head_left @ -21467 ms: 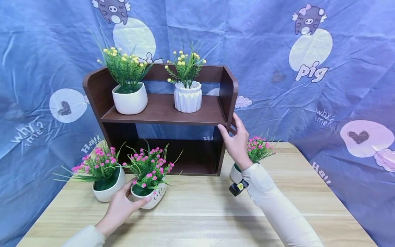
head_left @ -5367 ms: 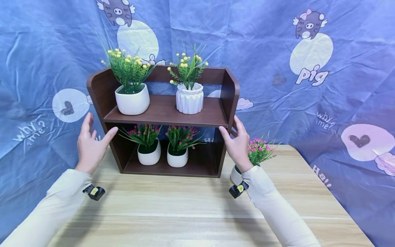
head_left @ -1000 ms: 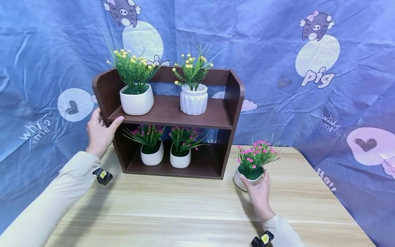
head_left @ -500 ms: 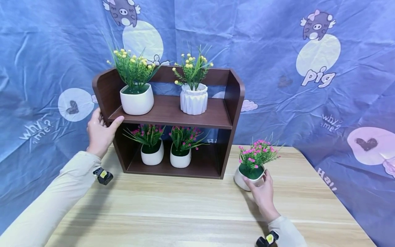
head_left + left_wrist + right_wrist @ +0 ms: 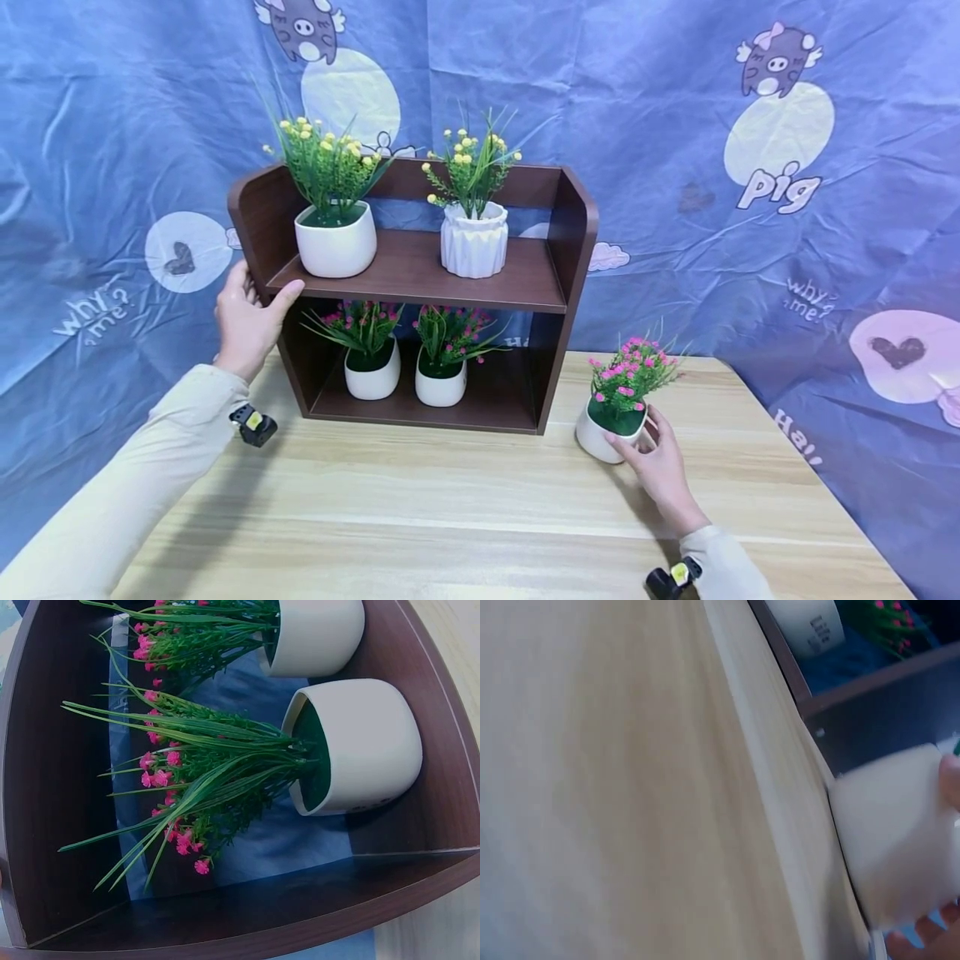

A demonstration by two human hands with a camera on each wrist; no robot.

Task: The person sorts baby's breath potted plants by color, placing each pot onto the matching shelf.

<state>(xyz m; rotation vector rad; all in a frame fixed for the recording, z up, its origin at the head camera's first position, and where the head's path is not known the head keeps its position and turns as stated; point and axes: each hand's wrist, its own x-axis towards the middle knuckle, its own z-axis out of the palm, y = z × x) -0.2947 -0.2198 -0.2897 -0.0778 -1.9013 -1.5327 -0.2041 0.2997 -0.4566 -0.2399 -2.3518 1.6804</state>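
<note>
My right hand (image 5: pixel 663 471) grips a white pot of pink artificial flowers (image 5: pixel 611 429) on the table, right of the shelf, thumb on its near face and fingers round its right side. In the right wrist view the pot (image 5: pixel 896 832) stands upright beside the shelf's side panel. My left hand (image 5: pixel 251 321) holds the left side of a dark brown two-tier shelf (image 5: pixel 408 292), thumb over the middle board's front edge, fingers behind the panel. Two pink-flowered pots (image 5: pixel 372 375) stand in the lower tier; the left wrist view shows one pot (image 5: pixel 375 746) close up.
On the upper tier stand a smooth white pot with yellow flowers (image 5: pixel 336 242) and a ribbed white pot with yellow flowers (image 5: pixel 474 242). The light wooden table (image 5: pixel 450 517) reaches forward of the shelf. A blue patterned cloth (image 5: pixel 660 108) hangs behind.
Over the last second my right hand has drawn the pink-flowered pot slightly right and turned it a little. My left hand stays on the shelf. Earlier, both lower-tier pots stood on the table.
</note>
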